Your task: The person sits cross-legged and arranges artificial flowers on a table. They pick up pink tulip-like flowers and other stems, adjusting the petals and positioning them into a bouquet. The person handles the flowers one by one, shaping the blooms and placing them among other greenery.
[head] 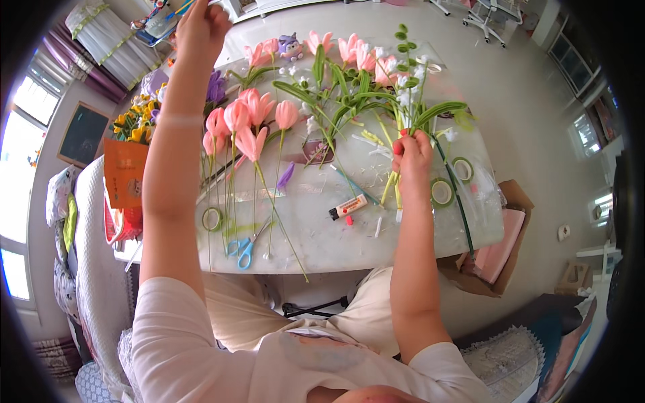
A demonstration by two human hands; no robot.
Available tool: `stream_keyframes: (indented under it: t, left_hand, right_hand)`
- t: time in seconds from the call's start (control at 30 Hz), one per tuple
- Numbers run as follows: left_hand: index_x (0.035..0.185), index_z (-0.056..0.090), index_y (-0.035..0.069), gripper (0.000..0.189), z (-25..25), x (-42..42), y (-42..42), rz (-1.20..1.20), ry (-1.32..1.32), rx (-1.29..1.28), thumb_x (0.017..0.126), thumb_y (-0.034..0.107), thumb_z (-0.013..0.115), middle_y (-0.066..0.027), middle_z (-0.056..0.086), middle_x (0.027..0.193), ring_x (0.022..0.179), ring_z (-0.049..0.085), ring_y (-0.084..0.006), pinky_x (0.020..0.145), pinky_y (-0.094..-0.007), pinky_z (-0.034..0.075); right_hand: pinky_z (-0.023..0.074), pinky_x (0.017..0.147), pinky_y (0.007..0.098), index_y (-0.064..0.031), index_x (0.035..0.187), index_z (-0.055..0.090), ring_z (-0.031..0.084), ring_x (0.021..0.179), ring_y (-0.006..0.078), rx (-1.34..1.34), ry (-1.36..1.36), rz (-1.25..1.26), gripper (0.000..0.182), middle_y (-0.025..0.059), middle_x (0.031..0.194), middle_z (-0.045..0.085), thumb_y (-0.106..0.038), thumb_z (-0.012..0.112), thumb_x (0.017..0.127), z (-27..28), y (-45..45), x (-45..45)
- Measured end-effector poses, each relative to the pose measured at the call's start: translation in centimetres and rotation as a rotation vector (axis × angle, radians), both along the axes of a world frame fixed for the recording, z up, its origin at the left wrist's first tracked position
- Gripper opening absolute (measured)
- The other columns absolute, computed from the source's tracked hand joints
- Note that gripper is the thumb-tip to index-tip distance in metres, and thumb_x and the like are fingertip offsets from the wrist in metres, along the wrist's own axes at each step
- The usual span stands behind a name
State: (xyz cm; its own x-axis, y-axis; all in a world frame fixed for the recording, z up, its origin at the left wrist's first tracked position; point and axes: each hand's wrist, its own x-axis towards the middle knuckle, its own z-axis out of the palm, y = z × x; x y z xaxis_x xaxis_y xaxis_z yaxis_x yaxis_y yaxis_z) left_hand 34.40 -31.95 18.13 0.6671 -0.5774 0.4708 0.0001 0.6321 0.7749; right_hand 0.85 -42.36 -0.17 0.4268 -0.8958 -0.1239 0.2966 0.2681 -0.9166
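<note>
Raised at the top left, my left hand (204,27) is partly cut off by the picture's edge; whether it holds anything is unclear. My right hand (414,151) grips green stems of a pipe-cleaner sprig (404,95) with small white flowers and long green leaves, over the table's right part. Several pink pipe-cleaner tulips (237,117) on thin stems lie left of centre. More pink tulips (348,49) and green leaves lie at the far side. Blue-handled scissors (244,249) rest near the front edge. A white glue tube or stick (348,207) lies at centre, beside a teal pencil-like stick (357,185).
Rolls of green tape lie at the right (442,192) and left (212,219). A purple figurine (290,47) stands at the table's far edge. An orange packet (123,174) and a red basket (132,221) are at the left. An open cardboard box (514,201) sits beyond the right edge.
</note>
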Motion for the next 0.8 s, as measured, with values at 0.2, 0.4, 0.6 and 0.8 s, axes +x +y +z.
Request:
stream_keyframes:
  t: [0.2, 0.4, 0.6, 0.8]
  left_hand:
    - [0.105, 0.054, 0.002, 0.021, -14.0, -14.9, 14.2, 0.274, -0.179, 0.707, 0.100, 0.016, 0.040, -0.0004, 0.045, 0.053, 0.044, 0.045, -0.0087, 0.039, -0.0227, 0.031]
    - [0.132, 0.039, -0.003, 0.059, -19.8, -14.4, 12.3, 0.916, -1.084, 0.747, 0.080, 0.007, 0.064, -0.0194, 0.050, 0.116, 0.098, 0.052, -0.0329, 0.082, -0.0391, 0.046]
    - [0.127, 0.046, -0.003, 0.058, -15.7, -8.7, -5.1, 0.664, -0.913, 0.606, 0.079, 0.021, 0.069, -0.0216, 0.054, 0.117, 0.103, 0.057, -0.0350, 0.091, -0.0435, 0.046]
    - [0.093, 0.071, 0.000, 0.049, -18.6, -1.5, -15.0, 0.276, -0.964, 1.575, 0.073, 0.044, 0.066, -0.0201, 0.068, 0.102, 0.099, 0.064, -0.0326, 0.087, -0.0396, 0.050]
  right_hand:
    - [0.0251, 0.039, 0.0206, -0.0062, 0.092, 0.051, 0.035, 0.046, 0.0039, -0.024, -0.011, 0.036, 0.006, 0.0011, 0.066, 0.051, -0.011, 0.049, 0.090, 0.5, 1.1, 0.8]
    - [0.0251, 0.040, 0.0207, -0.0044, 0.093, 0.052, 0.035, 0.047, 0.0038, -0.033, -0.001, 0.016, 0.008, 0.0015, 0.066, 0.052, -0.010, 0.048, 0.090, 0.5, 0.7, 0.3]
    - [0.0265, 0.041, 0.0214, -0.0029, 0.096, 0.053, 0.036, 0.048, 0.0041, -0.088, 0.043, -0.008, 0.011, 0.0023, 0.067, 0.053, -0.008, 0.046, 0.089, 0.3, 0.8, 0.6]
    - [0.0259, 0.044, 0.0219, -0.0013, 0.098, 0.051, 0.035, 0.049, 0.0033, -0.122, 0.024, 0.035, 0.012, 0.0019, 0.066, 0.053, -0.008, 0.045, 0.091, 0.9, 0.7, 0.1]
